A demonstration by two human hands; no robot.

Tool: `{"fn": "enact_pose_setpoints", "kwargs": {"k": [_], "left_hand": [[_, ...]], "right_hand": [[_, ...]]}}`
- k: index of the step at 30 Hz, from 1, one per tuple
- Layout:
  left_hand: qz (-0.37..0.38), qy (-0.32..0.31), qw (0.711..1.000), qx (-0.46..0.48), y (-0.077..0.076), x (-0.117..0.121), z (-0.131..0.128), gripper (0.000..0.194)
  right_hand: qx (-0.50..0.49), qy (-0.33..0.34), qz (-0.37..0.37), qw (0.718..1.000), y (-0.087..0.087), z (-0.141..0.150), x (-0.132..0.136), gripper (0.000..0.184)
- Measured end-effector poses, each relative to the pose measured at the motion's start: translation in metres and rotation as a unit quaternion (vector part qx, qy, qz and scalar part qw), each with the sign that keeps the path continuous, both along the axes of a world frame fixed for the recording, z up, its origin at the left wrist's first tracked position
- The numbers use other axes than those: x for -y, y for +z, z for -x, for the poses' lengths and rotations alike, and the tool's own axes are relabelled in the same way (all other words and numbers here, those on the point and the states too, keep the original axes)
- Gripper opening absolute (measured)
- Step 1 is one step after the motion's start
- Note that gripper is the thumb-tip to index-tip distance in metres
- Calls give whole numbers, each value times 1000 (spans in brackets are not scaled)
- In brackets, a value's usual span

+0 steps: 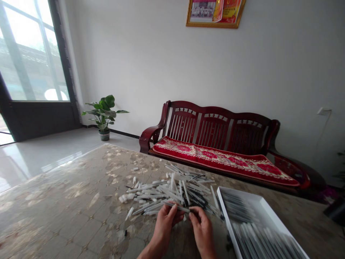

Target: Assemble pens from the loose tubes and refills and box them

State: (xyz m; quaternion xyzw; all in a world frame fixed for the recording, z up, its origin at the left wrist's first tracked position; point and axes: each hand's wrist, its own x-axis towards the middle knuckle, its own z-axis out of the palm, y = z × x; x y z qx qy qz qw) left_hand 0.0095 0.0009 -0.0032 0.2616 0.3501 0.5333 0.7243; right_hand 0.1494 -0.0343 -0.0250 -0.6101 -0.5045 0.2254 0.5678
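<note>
My left hand [166,220] pinches a slim, pale pen [181,207] by its barrel. My right hand [201,226] grips the same pen at its right end, where a dark tip lies between thumb and fingers. The pen is held nearly level, just in front of a loose pile of pen parts [153,191], mostly whitish translucent tubes with some black pieces. To the right of my right hand is a white tray [232,230] with two groups of pens in it, a dark one behind and a grey-white one [265,237] in front.
A patterned cloth covers the table [88,212]; a small black piece [125,233] lies on it, left of my hands. Beyond the table are a dark red wooden bench [212,126] with a red floral cover [215,154] and a potted plant [104,135].
</note>
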Motion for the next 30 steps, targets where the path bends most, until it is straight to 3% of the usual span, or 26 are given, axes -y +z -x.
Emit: {"fn": "enact_pose_setpoints", "kwargs": {"k": [6, 12, 18, 30], "left_hand": [[2, 1, 1000, -1, 0, 0, 0, 48], [2, 8, 1000, -2, 5, 1, 0, 48], [5, 6, 1000, 3, 6, 1, 0, 50], [-5, -1, 1000, -12, 0, 1, -1, 48]], "right_hand": [[-4, 1, 44, 999, -3, 1, -1, 46], [-19, -1, -17, 1000, -2, 1, -1, 36], [13, -9, 31, 999, -2, 3, 0, 45], [-61, 19, 70, 995, 0, 2, 0, 37]]}}
